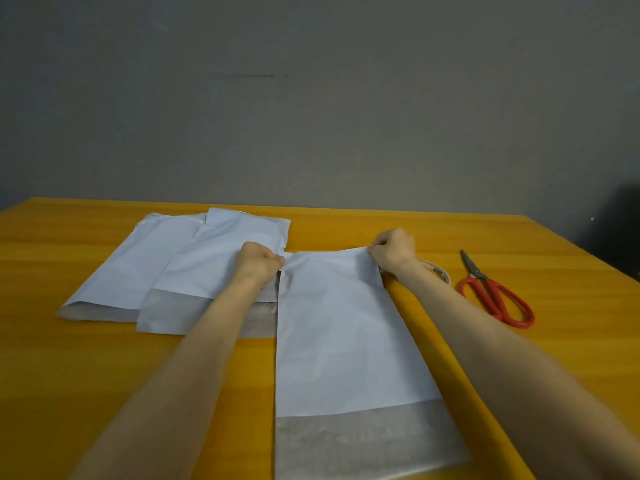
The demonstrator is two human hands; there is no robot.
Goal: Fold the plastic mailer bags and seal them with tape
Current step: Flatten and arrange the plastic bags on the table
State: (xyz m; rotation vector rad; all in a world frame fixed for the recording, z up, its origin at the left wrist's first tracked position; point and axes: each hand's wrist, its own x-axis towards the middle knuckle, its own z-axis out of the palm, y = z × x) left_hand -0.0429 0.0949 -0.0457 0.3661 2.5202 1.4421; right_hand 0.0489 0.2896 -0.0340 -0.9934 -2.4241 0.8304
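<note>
A: Which bag is in hand, and where is it?

B: The front mailer bag (346,341). It lies flat on the orange table (104,393), running from 6 o'clock up toward the middle, with its grey flap strip at the near end.

A: And the hands?

B: Both are at the bag's far edge, its 12 o'clock end. The left hand (259,265) has its fingers curled and pinches the far left corner. The right hand (394,252) pinches the far right corner between thumb and fingers. The edge between them is lifted slightly off the table.

A: Any other bags?

B: Two, at 10 o'clock from the front one. The middle mailer bag (214,265) overlaps the leftmost mailer bag (138,268), and the left forearm crosses over its right side. Both have their grey flaps toward the near side.

A: Tape?

B: A tape roll (438,270) sits at 3 o'clock of the right hand, partly hidden behind the wrist. Red-handled scissors (479,273) lie farther toward 3 o'clock, blades together, tips pointing to about 11 o'clock.
</note>
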